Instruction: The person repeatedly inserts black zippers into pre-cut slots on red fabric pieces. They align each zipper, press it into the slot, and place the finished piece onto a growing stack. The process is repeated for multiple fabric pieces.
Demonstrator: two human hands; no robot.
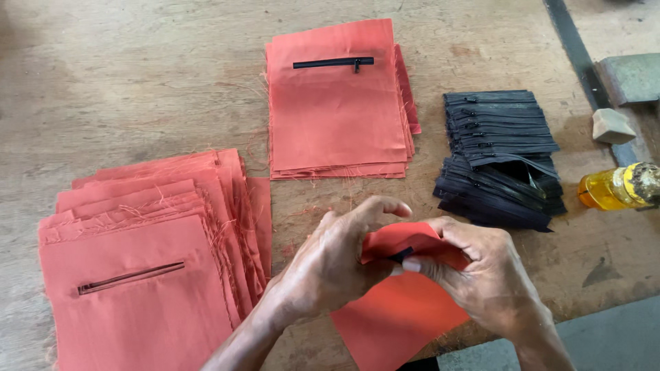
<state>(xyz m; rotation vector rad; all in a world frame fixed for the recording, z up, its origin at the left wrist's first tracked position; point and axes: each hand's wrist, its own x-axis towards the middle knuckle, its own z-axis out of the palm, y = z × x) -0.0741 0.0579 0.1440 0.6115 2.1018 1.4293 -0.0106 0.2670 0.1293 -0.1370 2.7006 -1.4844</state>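
Two hands: your left hand [330, 264] and right hand [481, 278] meet over one orange fabric panel [395, 316] at the near edge of the wooden table [137, 75].
Head view, grip: both hands are clenched on the folded top of that panel; a short black zipper [401, 255] peeks out between your thumbs, pinched there against the cloth.
Head view, panel: its lower half lies flat on the table and hangs slightly past the edge, while the upper part is lifted and bunched in your fingers.
Head view, pose: your left wrist comes in from below, palm turned right, index finger arched above the fold; your right hand mirrors it, knuckles up, thumb pressing inward.
Head view, surroundings: a slotted panel stack [144, 275] sits just left, a finished zippered stack [337, 103] farther ahead, a black zipper pile [498, 154] to the right, near a yellow bottle [612, 189].
Doing it well: I judge that you should keep the zipper tape straight along the slot, hold the cloth taut, and pinch close to the opening.
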